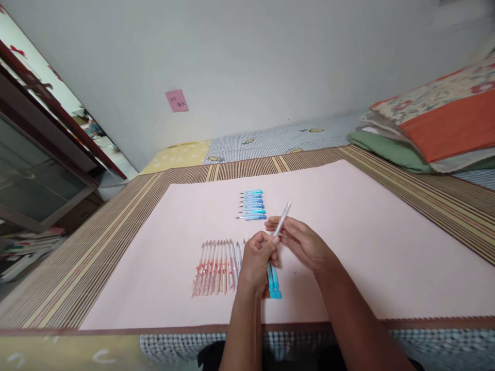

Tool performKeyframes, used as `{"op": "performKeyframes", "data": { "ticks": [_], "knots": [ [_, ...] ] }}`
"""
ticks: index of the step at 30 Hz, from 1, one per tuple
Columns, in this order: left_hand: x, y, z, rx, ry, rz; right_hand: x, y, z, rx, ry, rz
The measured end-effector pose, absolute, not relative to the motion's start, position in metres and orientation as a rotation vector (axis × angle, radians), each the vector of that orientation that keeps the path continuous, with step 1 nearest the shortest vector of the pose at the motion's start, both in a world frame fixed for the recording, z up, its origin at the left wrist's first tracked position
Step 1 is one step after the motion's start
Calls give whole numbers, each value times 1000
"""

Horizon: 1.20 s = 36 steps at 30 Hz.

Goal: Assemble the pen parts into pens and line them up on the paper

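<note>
My right hand (303, 242) pinches a clear, whitish pen (283, 215) that points up and away from me. My left hand (257, 260) is closed on the lower end of the same pen, fingers curled against it. Both hands hover over a pale pink sheet (367, 247). Under my left hand lies a row of several pink and clear pens (216, 268), side by side, and two blue pens (274, 283) stick out below the hand. Farther away lies a stack of several blue pens (252, 205), tips to the left.
The pink sheet lies on a striped woven mat (77, 257). Folded bedding and an orange patterned pillow (441, 118) sit at the right. A dark wooden cabinet (34, 170) stands at the left. A pink note (177, 100) is stuck on the grey wall.
</note>
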State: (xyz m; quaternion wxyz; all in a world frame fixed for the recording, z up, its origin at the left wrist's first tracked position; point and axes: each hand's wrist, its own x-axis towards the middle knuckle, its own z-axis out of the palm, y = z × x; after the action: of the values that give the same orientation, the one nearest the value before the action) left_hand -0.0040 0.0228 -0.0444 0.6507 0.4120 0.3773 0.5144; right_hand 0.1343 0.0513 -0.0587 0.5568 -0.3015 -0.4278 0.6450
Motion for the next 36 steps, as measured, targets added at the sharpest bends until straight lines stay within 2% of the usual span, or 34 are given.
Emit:
{"op": "performKeyframes", "data": {
  "ticks": [3,9,17,22,31,36],
  "knots": [
    [-5,22,-45,895,770,1124,139,50,-59,-680,-1050,1598],
    [-4,21,-45,958,824,1158,126,51,-57,-759,-949,1523],
    [-5,23,-43,866,698,1123,129,46,-53,-622,-1042,1654],
    [-4,23,-44,940,798,1164,123,48,-52,-684,-952,1540],
    [-5,22,-43,862,703,1115,131,47,-53,-644,-1009,1610],
    [-6,23,-44,1024,912,1194,126,50,-54,-767,-984,1480]
  ]
}}
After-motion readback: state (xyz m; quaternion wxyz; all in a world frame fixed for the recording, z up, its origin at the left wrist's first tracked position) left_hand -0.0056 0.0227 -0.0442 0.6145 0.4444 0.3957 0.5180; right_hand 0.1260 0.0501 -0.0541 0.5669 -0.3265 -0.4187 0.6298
